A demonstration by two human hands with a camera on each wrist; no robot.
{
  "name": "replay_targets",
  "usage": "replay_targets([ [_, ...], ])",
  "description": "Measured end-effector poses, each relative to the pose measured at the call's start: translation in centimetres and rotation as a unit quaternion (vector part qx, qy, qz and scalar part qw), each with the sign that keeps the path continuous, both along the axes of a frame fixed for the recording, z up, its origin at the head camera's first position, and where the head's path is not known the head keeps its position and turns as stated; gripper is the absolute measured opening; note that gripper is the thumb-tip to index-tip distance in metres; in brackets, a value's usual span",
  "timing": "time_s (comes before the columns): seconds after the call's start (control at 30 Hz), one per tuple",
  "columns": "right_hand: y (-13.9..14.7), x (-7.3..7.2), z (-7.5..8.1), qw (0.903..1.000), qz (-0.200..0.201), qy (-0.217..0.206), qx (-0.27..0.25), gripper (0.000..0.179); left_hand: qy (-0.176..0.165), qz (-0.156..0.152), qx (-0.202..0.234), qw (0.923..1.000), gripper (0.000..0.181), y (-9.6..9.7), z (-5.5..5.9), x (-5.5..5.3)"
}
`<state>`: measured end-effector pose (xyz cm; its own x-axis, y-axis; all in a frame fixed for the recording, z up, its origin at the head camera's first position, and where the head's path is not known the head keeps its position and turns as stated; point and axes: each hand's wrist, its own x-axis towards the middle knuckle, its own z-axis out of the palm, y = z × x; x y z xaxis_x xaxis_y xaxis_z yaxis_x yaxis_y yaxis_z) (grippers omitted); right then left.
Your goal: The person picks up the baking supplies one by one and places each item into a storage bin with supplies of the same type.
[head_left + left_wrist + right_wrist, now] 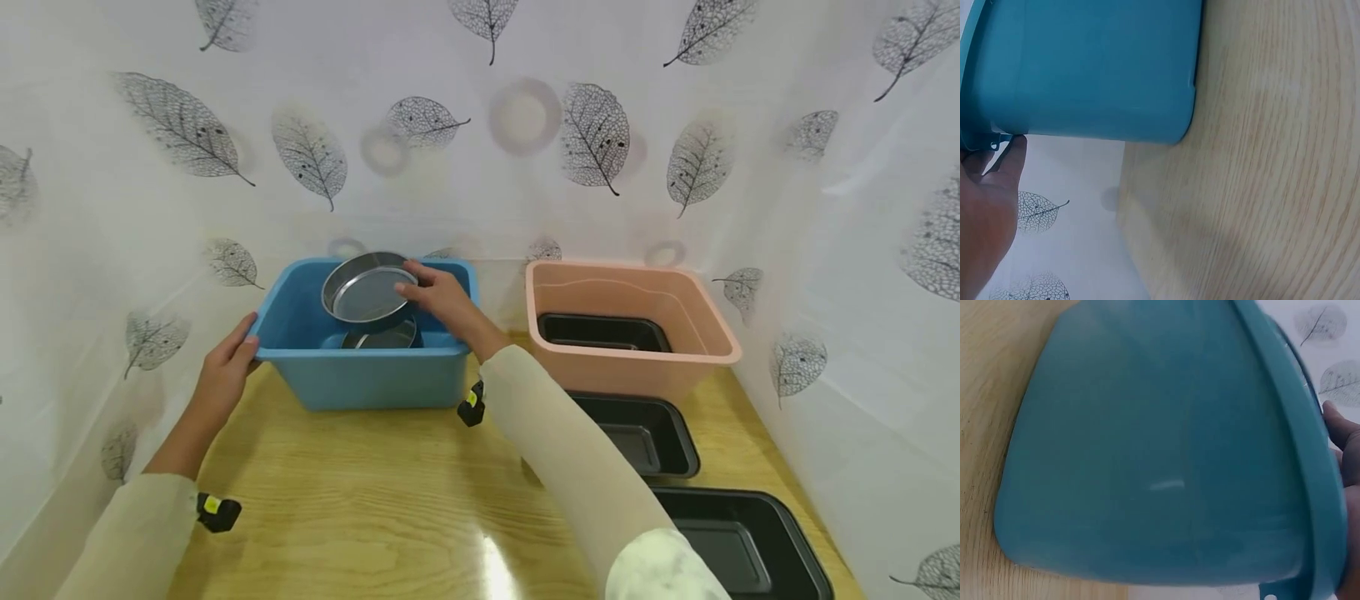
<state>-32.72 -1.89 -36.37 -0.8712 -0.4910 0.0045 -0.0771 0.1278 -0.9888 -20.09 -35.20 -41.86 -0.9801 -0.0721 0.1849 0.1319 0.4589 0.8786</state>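
A blue plastic basin point(360, 383) stands on the table at the back left. My left hand point(227, 367) grips its left rim, as the left wrist view also shows, with the hand point(988, 212) at the basin's corner. In my right hand point(442, 302) is a round metal cake pan point(366, 292), pinched at its right edge and tilted above the basin's opening. Beneath it, inside the basin, lies another round pan point(386, 336), partly hidden. The right wrist view shows mostly the basin's wall point(1160, 450), with the right hand point(1347, 462) at the edge.
To the right stands a pink basin point(622, 371) with a black rectangular pan point(603, 332) inside. In front of it are two more black loaf pans, a nearer pan point(720, 550) and a middle pan point(645, 442), partly behind my right sleeve. Leaf-printed sheeting point(480, 192) surrounds the wooden table point(337, 500).
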Motion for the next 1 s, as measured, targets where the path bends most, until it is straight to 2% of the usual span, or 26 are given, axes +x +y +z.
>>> replay_targets([
  [0.13,-0.7,-1.0,-0.4,0.9996,0.002,-0.027,0.000,0.062,0.000,-0.003,-0.002,1.0000,0.060,0.0,0.0,0.0],
  [0.4,-1.2,-1.8,-0.8,0.9974,0.013,-0.042,0.057,0.062,0.004,-0.009,0.003,0.9999,0.060,0.4,0.2,0.2],
  [0.57,-1.5,-2.0,-0.9,0.9944,0.025,-0.060,0.084,0.062,0.005,-0.011,0.003,0.9999,0.059,0.5,0.3,0.3],
  [0.7,-1.7,-1.9,-1.1,0.9916,0.018,-0.068,0.108,0.062,0.006,-0.009,0.003,0.9999,0.059,0.3,0.3,0.3],
  [0.83,-1.7,-1.8,-1.3,0.9878,0.009,-0.044,0.149,0.060,0.007,-0.007,0.003,0.9999,0.059,0.2,0.2,0.2],
  [1.0,-1.9,-1.9,-1.6,0.9731,0.012,0.027,0.229,0.059,0.005,-0.002,0.000,1.0000,0.058,0.2,0.1,0.2],
])
